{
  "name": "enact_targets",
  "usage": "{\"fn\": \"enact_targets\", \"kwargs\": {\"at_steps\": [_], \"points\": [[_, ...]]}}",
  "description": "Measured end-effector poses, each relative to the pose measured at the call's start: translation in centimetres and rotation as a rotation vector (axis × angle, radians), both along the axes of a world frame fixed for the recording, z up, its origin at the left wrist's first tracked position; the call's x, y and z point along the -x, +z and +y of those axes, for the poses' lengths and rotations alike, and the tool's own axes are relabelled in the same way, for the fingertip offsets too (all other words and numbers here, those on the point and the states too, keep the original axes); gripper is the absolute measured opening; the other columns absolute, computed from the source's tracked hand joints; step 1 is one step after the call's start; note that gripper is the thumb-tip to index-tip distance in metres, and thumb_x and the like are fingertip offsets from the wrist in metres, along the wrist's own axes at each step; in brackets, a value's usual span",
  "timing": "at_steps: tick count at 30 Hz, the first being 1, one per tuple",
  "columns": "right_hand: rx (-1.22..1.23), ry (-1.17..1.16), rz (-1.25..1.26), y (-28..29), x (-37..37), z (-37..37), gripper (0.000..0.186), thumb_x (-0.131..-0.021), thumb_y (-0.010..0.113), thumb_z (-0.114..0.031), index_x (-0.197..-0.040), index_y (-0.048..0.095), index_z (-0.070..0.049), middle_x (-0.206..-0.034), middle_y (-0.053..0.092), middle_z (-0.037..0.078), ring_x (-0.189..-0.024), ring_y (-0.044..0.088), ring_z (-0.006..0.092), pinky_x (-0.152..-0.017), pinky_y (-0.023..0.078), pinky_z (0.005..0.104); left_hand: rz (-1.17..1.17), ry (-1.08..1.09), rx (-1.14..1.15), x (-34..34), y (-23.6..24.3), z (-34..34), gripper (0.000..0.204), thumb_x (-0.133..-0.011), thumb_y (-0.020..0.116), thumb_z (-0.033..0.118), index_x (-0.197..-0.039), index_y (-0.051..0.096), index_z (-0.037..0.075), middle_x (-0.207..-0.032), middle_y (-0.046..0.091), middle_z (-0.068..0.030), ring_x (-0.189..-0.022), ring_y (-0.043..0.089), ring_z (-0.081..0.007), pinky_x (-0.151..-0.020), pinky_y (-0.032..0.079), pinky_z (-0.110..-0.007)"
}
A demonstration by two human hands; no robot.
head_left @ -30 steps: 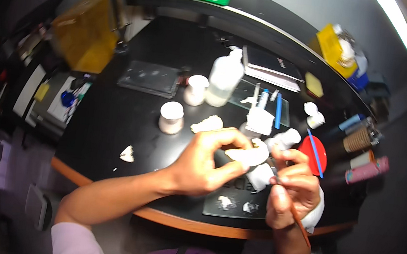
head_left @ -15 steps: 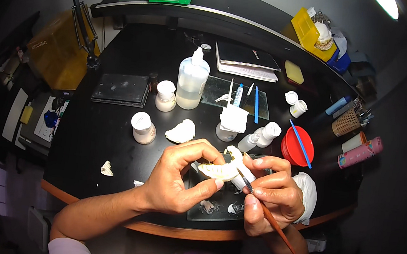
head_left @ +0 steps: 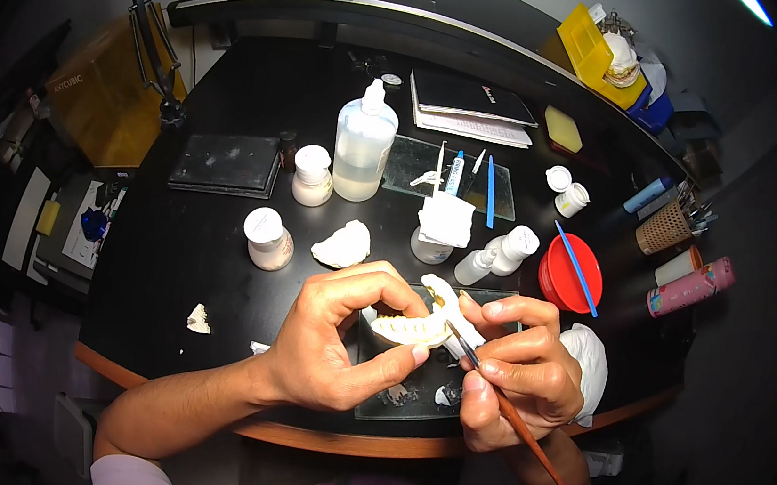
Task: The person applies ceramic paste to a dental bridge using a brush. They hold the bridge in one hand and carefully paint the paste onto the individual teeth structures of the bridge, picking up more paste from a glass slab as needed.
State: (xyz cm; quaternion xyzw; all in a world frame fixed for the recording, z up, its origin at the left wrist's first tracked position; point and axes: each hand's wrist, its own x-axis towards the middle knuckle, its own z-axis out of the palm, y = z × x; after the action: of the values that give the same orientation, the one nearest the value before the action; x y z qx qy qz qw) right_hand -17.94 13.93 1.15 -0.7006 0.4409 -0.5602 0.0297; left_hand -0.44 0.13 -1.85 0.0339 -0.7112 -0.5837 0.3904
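My left hand (head_left: pixel 327 335) pinches a cream-white, horseshoe-shaped dental model (head_left: pixel 409 331) between thumb and fingers, its row of teeth showing. From the right, my right hand (head_left: pixel 532 366) grips a thin brush (head_left: pixel 524 425) with a reddish-brown handle and a dark ferrule. The brush tip meets the model near its middle bend; the bristles are too small to make out. Something white, perhaps tissue, shows beside the brush, and I cannot tell whether the right hand holds it. Beneath both hands lies a dark glass slab (head_left: pixel 390 411) with smears of paste on it.
Behind my hands stand a large clear bottle (head_left: pixel 363 150), white-capped jars (head_left: pixel 268 239), a small dropper bottle (head_left: pixel 475 267) and a red bowl (head_left: pixel 566 278) with a blue stick across it. A plaster piece (head_left: pixel 344 244) lies left of centre. White tissue (head_left: pixel 586 367) rests by my right hand.
The dental model has tilted slightly in my left hand, with the brush still against it. The whole view has shifted a little. Both grips stay the same.
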Motion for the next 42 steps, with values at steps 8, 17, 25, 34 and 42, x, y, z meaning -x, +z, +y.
{"fn": "enact_targets", "kwargs": {"at_steps": [8,17,25,34,42], "points": [[0.041,0.020,-0.205,-0.9,-0.3,-0.4,0.024,-0.078,0.074,0.009,-0.099,0.067,-0.002,-0.087,0.070,0.011,-0.110,0.067,0.0345,-0.096,0.066,0.0471,-0.010,-0.065,-0.262,-0.3,0.3,0.9,0.016,-0.087,0.081,-0.001,-0.099,0.071,-0.004,-0.096,0.071,-0.0082,-0.084,0.064,-0.0090,-0.075,0.050,-0.024],[0.018,0.133,-0.053,0.1,-0.5,0.0,0.023,-0.077,0.076,0.003,-0.098,0.071,-0.005,-0.084,0.071,0.007,-0.108,0.067,0.0322,-0.109,0.054,0.0614,-0.054,0.010,-0.292,0.0,0.2,0.7,0.022,-0.088,0.083,0.001,-0.106,0.072,-0.007,-0.098,0.072,-0.0084,-0.088,0.066,-0.0087,-0.080,0.053,-0.025],[0.099,-0.001,-0.133,-1.0,0.2,-0.7,0.022,-0.080,0.071,0.007,-0.100,0.066,0.001,-0.083,0.068,0.012,-0.102,0.069,0.0351,-0.095,0.062,0.0506,-0.065,-0.020,-0.269,-0.2,0.4,0.7,0.022,-0.088,0.082,0.000,-0.106,0.073,-0.006,-0.099,0.072,-0.0087,-0.091,0.065,-0.0101,-0.083,0.051,-0.027],[0.078,-0.030,-0.049,-0.3,0.3,-0.2,0.023,-0.078,0.075,0.008,-0.098,0.068,0.000,-0.087,0.070,0.012,-0.106,0.072,0.0368,-0.079,0.066,0.0389,0.026,-0.028,-0.114,-0.2,0.2,0.3,0.021,-0.086,0.078,-0.003,-0.106,0.073,-0.006,-0.103,0.073,-0.0135,-0.092,0.068,-0.0143,-0.082,0.053,-0.028],[0.113,-0.048,0.012,-0.1,0.1,-0.3,0.028,-0.075,0.076,0.009,-0.100,0.069,-0.002,-0.087,0.071,0.010,-0.105,0.072,0.0351,-0.079,0.066,0.0385,0.044,-0.040,-0.086,-0.1,0.2,0.2,0.021,-0.085,0.078,-0.003,-0.105,0.073,-0.007,-0.102,0.073,-0.0150,-0.091,0.069,-0.0149,-0.081,0.053,-0.028]]}}
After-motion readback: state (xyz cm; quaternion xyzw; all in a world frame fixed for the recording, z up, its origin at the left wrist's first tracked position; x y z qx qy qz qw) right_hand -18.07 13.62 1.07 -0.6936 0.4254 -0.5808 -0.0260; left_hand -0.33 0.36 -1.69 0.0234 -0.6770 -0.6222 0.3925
